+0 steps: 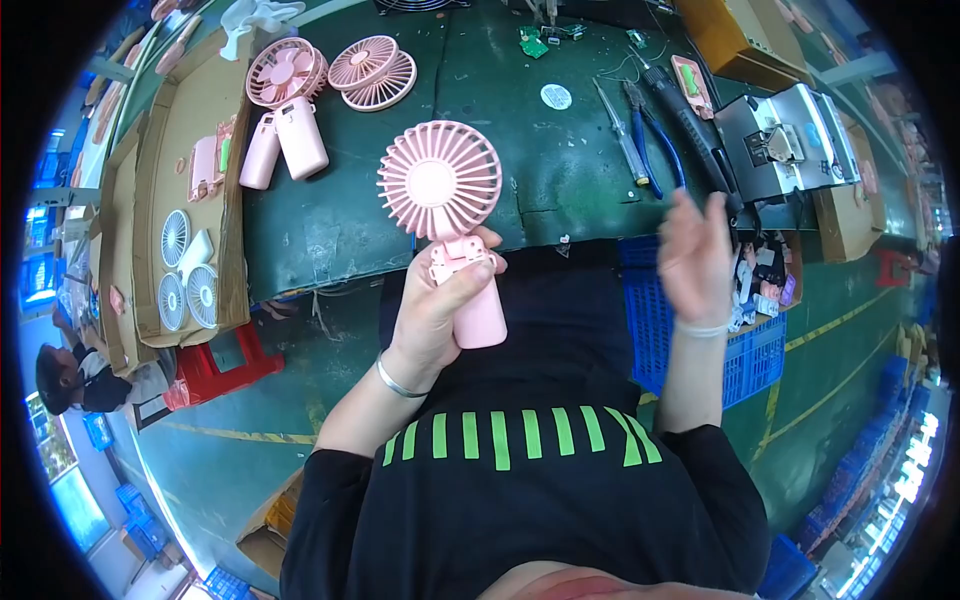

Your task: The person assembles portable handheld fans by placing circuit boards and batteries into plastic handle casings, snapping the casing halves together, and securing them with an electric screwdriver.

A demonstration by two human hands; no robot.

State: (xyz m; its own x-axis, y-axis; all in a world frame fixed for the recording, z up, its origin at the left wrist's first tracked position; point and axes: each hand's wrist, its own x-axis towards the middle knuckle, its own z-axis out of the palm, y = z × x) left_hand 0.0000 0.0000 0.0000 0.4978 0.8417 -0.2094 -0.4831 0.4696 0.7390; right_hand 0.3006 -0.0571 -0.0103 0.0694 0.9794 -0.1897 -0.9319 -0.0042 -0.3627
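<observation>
My left hand [425, 318] is closed round the upper handle of a pink handheld fan [438, 182], holding it upright near the table's front edge. The round slatted grille is at the top, and the handle's lower end shows below my fingers. My thumb lies across the hinge-like neck. To the right, my right hand [695, 262] is raised in the air, slightly blurred, with its fingers apart and nothing in it. Closest to it lie blue-handled pliers [657, 142], a screwdriver [624, 138] and a black electric screwdriver [690, 125].
Other pink fans [287, 75] and loose grilles [365, 65] lie at the back left, beside a cardboard tray [222, 245] of fan parts. A silver metal box [790, 140] stands at the right. Below it are a blue crate [752, 362] and a carton of small parts.
</observation>
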